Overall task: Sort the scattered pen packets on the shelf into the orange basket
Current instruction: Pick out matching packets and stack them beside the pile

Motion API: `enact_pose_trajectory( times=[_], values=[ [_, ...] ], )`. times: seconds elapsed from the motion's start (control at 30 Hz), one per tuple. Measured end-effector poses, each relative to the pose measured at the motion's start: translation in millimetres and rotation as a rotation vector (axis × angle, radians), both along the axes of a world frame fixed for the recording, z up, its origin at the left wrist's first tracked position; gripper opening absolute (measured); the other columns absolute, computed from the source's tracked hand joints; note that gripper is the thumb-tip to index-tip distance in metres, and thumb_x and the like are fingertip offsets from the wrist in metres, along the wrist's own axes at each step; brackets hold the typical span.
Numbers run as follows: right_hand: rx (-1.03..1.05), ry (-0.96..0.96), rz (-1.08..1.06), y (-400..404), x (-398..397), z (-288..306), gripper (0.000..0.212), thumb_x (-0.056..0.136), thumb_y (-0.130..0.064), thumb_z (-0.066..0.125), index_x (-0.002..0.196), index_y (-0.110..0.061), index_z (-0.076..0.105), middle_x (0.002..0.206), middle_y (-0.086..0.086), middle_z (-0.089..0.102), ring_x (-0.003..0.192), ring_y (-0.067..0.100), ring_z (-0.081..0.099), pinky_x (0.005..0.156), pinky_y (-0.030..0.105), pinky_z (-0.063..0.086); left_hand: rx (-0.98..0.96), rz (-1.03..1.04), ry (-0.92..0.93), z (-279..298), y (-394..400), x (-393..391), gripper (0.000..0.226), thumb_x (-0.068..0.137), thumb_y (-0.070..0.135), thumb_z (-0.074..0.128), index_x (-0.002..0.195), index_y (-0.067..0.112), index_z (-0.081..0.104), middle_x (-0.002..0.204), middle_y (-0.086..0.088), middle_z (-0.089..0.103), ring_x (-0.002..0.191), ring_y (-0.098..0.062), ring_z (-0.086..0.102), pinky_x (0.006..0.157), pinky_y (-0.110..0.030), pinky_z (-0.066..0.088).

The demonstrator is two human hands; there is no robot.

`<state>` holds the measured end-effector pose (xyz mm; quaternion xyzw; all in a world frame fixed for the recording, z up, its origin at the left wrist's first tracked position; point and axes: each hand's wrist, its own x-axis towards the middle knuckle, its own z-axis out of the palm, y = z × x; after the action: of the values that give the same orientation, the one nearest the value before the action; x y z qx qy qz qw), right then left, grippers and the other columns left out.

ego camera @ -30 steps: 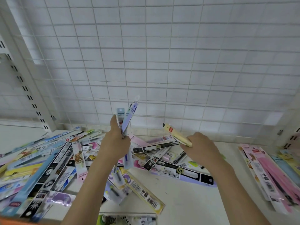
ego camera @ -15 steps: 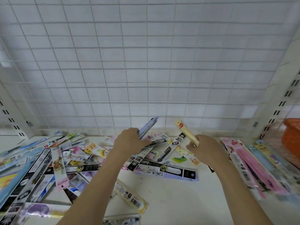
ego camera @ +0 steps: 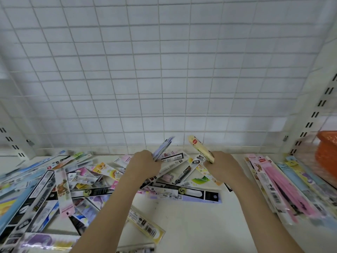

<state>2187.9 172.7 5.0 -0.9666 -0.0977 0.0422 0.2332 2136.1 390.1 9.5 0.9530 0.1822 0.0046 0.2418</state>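
My left hand [ego camera: 144, 164] grips a few bluish pen packets [ego camera: 162, 148] that stick up and to the right from the fist. My right hand [ego camera: 223, 166] holds a pale yellow pen packet [ego camera: 199, 148] with a red label, tilted up to the left. Both hands hover above the white shelf [ego camera: 191, 225], over a loose pile of scattered pen packets [ego camera: 85, 179]. The orange basket [ego camera: 327, 154] shows partly at the right edge, beyond the shelf upright.
A white wire grid panel [ego camera: 164, 79] backs the shelf. Another stack of pink and blue packets [ego camera: 284, 187] lies at the right. Slotted uprights [ego camera: 310, 125] stand at both sides. A yellow-edged packet [ego camera: 145, 227] lies near the front.
My view has swung to the right, bringing the orange basket into sight. Both hands have kept their packets and moved rightwards and lower over the pile.
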Motion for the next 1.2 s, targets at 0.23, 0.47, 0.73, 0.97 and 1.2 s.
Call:
enact_pose_trajectory(
  times=[0.23,0.47,0.73,0.97,1.2],
  values=[
    [-0.092,0.089,-0.021,30,4,0,0.041,0.086,-0.049,0.058,0.066,-0.02,0.037,0.064,-0.002,0.049,0.051,0.012,0.047,0.046,0.025,0.033,-0.152,0.174,-0.236,26,11,-22,0.062,0.087,0.055,0.048,0.087,-0.004,0.067,0.084,-0.021,0.073,0.057,-0.023,0.053,0.06,-0.033,0.051],
    [-0.124,0.039,-0.096,48,-1,-6,0.052,0.078,-0.062,0.061,0.063,-0.016,0.041,0.06,-0.003,0.048,0.049,0.011,0.046,0.045,0.024,0.031,-0.219,0.211,-0.355,35,22,-43,0.056,0.087,0.051,0.048,0.079,-0.003,0.059,0.084,-0.024,0.07,0.057,-0.023,0.048,0.057,-0.03,0.042],
    [0.037,0.06,-0.112,50,-3,0,0.017,0.084,-0.025,0.059,0.076,-0.011,0.052,0.064,0.0,0.05,0.053,0.015,0.049,0.044,0.022,0.032,-0.182,0.131,-0.312,36,17,-53,0.02,0.087,0.008,0.047,0.072,0.013,0.034,0.061,-0.001,0.036,0.05,-0.017,0.031,0.046,-0.024,0.026],
    [0.257,-0.159,-0.104,24,-2,24,0.028,0.086,-0.024,0.052,0.065,-0.015,0.038,0.06,0.002,0.045,0.052,0.016,0.042,0.046,0.027,0.029,-0.258,0.062,-0.348,27,9,-46,0.023,0.089,0.003,0.045,0.101,0.013,0.028,0.066,-0.004,0.042,0.051,-0.019,0.039,0.047,-0.028,0.03],
    [0.231,-0.107,-0.125,-9,-11,19,0.033,0.089,-0.017,0.051,0.119,-0.01,0.04,0.081,0.003,0.054,0.07,0.026,0.055,0.054,0.029,0.036,-0.197,0.007,-0.135,21,-13,-21,0.01,0.086,0.011,0.046,0.079,0.014,0.038,0.069,-0.001,0.043,0.056,-0.016,0.04,0.047,-0.026,0.029]
  ],
)
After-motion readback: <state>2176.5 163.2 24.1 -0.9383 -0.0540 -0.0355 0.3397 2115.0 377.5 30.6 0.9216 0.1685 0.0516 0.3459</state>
